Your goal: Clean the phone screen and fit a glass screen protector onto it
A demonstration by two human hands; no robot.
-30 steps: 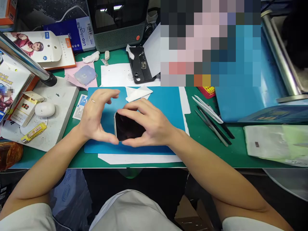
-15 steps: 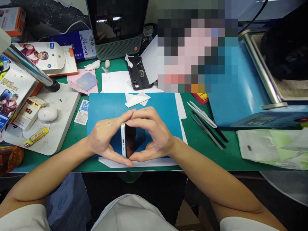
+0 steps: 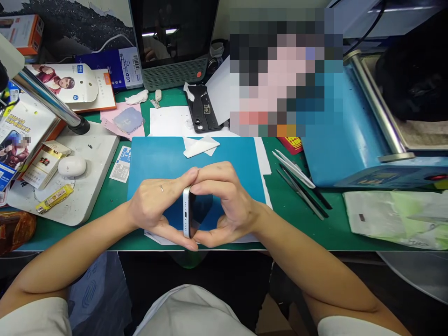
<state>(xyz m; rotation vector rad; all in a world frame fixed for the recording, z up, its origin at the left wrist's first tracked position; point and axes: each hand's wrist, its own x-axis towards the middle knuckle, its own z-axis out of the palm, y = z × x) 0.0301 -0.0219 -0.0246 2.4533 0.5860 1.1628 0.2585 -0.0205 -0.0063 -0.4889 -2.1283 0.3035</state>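
A smartphone (image 3: 186, 213) is held on edge above the blue mat (image 3: 161, 156), its silver bottom edge with the charging port turned toward me. My left hand (image 3: 157, 205), with a ring on one finger, grips the phone's two long sides from the left, fingers at the far corner and thumb at the near one. From the right, my right hand (image 3: 229, 203) pinches the same corners between fingertips and thumb. The dark screen faces right and shows only as a thin strip. Behind the hands, a folded white wipe (image 3: 201, 146) lies on the mat.
Tweezers (image 3: 303, 193) and white tools (image 3: 296, 169) lie right of the mat. A black phone case (image 3: 204, 109) is at the back. On the left, a white stand base (image 3: 87, 186) carries an earbud case (image 3: 72, 166) and a yellow lighter (image 3: 54, 198). A blue machine (image 3: 336, 154) stands right.
My left hand has closed onto the phone, which was in my right hand alone. The phone has tipped up from screen-up to on edge, its port end turned toward me.
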